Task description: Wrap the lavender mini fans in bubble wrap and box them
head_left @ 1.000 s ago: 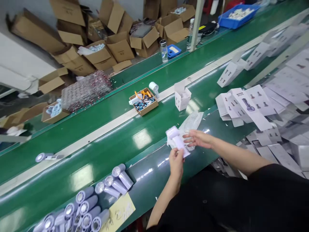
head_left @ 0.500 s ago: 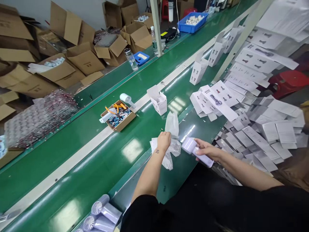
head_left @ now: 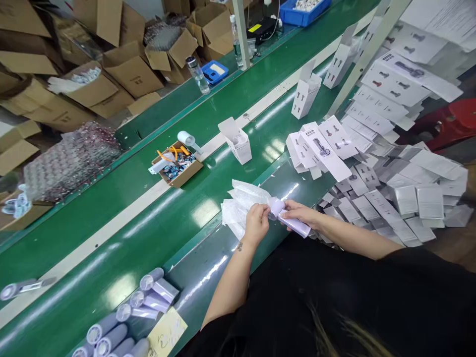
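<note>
My right hand (head_left: pixel 297 213) is wrapped round the handle of a lilac device (head_left: pixel 296 225), whose wide round head points toward my other hand. My left hand (head_left: pixel 257 222) pinches a white translucent bag (head_left: pixel 241 201) near its opening, right at the device's head. The bag spreads out to the left, over the edge of the green belt. Beyond it, on the belt, stands an open white box (head_left: pixel 240 148) with something pale inside. More lilac devices (head_left: pixel 145 300) lie in a group at the lower left, beside a yellow paper with handwriting (head_left: pixel 168 333).
A small carton of batteries (head_left: pixel 182 171) with orange-handled pliers sits on the white strip. Flattened and folded white boxes (head_left: pixel 390 198) are piled on the right. A metal post (head_left: pixel 366 62) rises at the upper right. Cardboard cartons (head_left: pixel 130 74) stand behind the belt.
The device has moved left to meet the bag at my left hand. The bag is now gathered and spread out leftward from my fingers. The view has shifted, showing more lilac devices.
</note>
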The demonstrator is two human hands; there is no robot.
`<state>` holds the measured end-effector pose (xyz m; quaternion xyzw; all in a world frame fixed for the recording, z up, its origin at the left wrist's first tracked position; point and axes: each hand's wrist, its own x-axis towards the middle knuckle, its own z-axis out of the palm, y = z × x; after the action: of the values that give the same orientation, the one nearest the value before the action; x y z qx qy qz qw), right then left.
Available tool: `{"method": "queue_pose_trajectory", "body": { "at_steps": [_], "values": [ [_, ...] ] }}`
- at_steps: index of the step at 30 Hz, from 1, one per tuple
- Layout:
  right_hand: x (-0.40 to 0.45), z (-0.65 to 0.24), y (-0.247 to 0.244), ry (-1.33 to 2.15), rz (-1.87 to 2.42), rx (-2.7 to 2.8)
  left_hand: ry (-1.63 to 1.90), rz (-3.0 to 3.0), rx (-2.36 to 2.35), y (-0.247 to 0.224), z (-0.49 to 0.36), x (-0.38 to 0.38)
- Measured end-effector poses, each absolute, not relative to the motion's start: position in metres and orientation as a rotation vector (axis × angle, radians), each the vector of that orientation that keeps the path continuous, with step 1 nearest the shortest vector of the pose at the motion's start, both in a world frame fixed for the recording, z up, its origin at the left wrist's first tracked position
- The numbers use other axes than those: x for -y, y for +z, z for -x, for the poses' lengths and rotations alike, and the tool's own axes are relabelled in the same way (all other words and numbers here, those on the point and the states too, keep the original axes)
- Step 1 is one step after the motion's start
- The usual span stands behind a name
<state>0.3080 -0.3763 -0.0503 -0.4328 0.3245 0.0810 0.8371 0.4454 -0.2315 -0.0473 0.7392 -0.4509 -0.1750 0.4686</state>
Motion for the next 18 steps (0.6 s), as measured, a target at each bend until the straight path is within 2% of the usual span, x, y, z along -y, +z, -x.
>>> {"method": "queue_pose_trajectory", "body": {
  "at_steps": [3,8,14,18],
  "values": [
    [0.383,-0.305,-0.040,0.144,1.016,-0.613,-0.286,-1.865,1.162,-0.045,-0.433,0.237],
    [0.400,-0.302,-0.032,0.246,1.135,-0.559,-0.273,-1.893,1.063,-0.042,-0.427,0.246],
    [0.397,-0.291,-0.034,0.241,1.035,-0.486,0.133,-1.901,1.583,-0.045,-0.407,0.225],
    [0.374,-0.285,-0.040,0.171,1.150,-0.596,0.098,-2.007,1.330,-0.047,-0.398,0.220]
  ]
}}
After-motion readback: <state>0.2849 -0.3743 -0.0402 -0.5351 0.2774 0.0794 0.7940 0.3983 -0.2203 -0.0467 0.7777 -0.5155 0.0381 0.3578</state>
